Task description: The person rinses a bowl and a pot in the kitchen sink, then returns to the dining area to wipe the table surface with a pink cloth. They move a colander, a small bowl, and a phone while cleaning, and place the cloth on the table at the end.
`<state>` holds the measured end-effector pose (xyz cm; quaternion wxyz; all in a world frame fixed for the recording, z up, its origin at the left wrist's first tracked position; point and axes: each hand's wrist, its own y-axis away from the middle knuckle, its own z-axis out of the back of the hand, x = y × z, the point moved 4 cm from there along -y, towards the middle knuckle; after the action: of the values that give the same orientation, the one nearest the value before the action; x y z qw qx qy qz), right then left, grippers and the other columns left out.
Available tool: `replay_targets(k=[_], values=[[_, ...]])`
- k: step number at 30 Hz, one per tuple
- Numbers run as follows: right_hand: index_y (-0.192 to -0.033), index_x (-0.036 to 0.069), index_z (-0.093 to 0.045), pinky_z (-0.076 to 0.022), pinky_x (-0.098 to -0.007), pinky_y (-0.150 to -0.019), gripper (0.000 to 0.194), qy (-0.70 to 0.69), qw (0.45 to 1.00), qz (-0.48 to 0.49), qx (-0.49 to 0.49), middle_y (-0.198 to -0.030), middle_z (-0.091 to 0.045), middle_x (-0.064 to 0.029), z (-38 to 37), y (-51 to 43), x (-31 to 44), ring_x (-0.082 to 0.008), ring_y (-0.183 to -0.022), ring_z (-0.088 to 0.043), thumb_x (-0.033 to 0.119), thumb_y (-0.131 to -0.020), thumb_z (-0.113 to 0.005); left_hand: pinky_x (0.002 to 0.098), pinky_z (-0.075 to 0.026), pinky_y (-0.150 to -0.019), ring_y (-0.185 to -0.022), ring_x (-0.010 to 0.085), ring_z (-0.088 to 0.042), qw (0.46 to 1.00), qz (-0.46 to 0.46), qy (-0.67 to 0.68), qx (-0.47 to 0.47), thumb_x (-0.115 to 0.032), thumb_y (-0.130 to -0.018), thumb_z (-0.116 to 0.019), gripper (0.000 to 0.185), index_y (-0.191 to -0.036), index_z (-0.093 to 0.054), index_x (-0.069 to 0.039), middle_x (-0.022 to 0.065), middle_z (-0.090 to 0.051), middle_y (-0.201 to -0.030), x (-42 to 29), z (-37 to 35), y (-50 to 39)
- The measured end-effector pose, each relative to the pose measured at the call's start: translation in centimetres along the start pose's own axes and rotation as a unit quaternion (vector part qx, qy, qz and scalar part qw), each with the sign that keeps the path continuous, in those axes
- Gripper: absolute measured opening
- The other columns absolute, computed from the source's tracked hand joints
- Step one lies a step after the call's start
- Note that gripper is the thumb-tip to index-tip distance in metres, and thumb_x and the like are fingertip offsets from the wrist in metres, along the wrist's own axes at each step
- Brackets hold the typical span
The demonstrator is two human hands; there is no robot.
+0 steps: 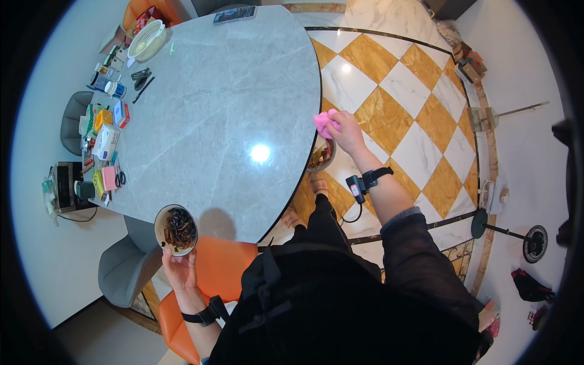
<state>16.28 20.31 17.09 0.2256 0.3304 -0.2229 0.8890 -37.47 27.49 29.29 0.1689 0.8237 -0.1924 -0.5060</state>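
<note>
My left hand (179, 269) grips a round bowl (158, 228) by its near side, at the table's left front edge. Dark, glossy strips of food (178, 227) lie inside it. A crumpled pink cloth (325, 123) is bunched in my right hand (347, 132), at the rounded right edge of the grey marble-patterned table (237, 100). Under that hand, partly hidden by the tabletop, a bin (329, 157) on the floor holds mixed scraps. A black strap with a small device circles each of my forearms.
Along the table's far left side stand a tissue pack (107, 142), scissors (120, 179), a blue-labelled jar (115, 89) and a cream strainer basket (148, 41). A phone (234, 15) lies at the far edge. An orange chair (223, 262) and a grey chair (132, 262) flank the bowl.
</note>
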Motion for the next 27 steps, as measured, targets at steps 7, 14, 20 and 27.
replay_targets(k=[7,14,20,27], values=[[-0.094,0.005,-0.063,-0.0473,-0.035,-0.08,0.022,-0.027,0.997,-0.068,-0.039,-0.085,-0.059,-0.0098,0.0,1.0,-4.1,-0.029,-0.085,-0.058,0.024,-0.083,-0.063,0.0357,-0.057,-0.073,-0.102,0.024,-0.06,1.0,0.013,-0.01,-0.016,-0.025,-0.082,-0.064,0.054,-0.129,-0.044,-0.01,0.0091,-0.055,-0.124,0.5,0.4,0.1],[-0.11,0.008,-0.052,-0.0514,-0.0331,-0.068,0.029,-0.567,0.726,-0.383,-0.063,-0.096,-0.06,-0.0052,2.2,-1.0,-5.6,-0.0169,-0.086,-0.06,0.023,-0.087,-0.062,0.0369,-0.057,-0.075,-0.107,0.025,-0.058,1.0,0.004,0.004,0.006,-0.025,-0.08,-0.065,0.059,-0.132,-0.041,-0.009,0.0096,-0.053,-0.124,1.1,-1.4,-0.6],[-0.122,0.006,-0.048,-0.0509,-0.0327,-0.078,0.044,-0.369,0.912,-0.18,-0.009,-0.108,-0.058,-0.0131,5.3,-12.9,-0.4,-0.0217,-0.096,-0.06,0.022,-0.084,-0.064,0.0384,-0.057,-0.08,-0.108,0.0254,-0.058,0.999,-0.021,0.034,0.01,-0.024,-0.082,-0.064,0.055,-0.13,-0.043,-0.008,0.0105,-0.053,-0.125,1.7,-2.6,-0.2],[-0.119,0.001,-0.054,-0.0482,-0.0334,-0.085,0.05,-0.101,0.995,-0.009,-0.012,-0.109,-0.061,-0.0192,-0.9,-31.9,3.8,-0.0256,-0.102,-0.06,0.031,-0.081,-0.066,0.0404,-0.057,-0.079,-0.109,0.0278,-0.058,0.991,-0.05,0.085,-0.093,-0.024,-0.081,-0.064,0.059,-0.133,-0.04,-0.007,0.0122,-0.052,-0.127,2.9,-5.7,-0.1]])
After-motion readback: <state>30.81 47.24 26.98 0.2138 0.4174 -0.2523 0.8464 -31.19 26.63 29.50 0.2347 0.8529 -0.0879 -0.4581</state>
